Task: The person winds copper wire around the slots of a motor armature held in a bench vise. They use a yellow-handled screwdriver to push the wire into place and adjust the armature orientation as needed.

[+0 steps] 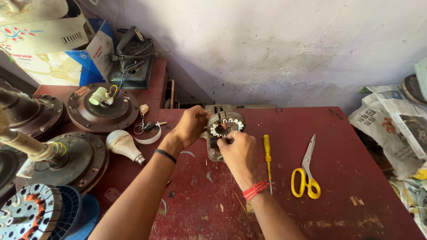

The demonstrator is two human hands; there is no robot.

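Stator [223, 129] of a small motor stands on edge near the far edge of the red bench [347, 178], about mid-width, metal housing with white slot liners showing around the bore. Left hand [189, 126] grips its left rim, fingers wrapped over the top; right hand [238, 149] is clenched at the lower front face, fingertips pinching something at the slots, too small to tell what. Judging by the steel core, it's heavy for its size, rigid, won't flex; the outer rim is the safe hold, while the liners and any fine wire inside look fragile, so keep fingers off the bore. Edges probably sharp. Just right of the right hand lies a yellow-handled screwdriver [267, 155], then yellow-handled scissors [305, 173] further right, both flat on the bench, apart from each other. Toward the left edge: white LED bulb [122, 144] on its side, keys [147, 126] near it, brown ceiling-fan motor housings [102, 106] beyond. Wound fan stator [29, 213] at the near-left corner. Crumpled newspapers [396, 120] sit off the right edge.
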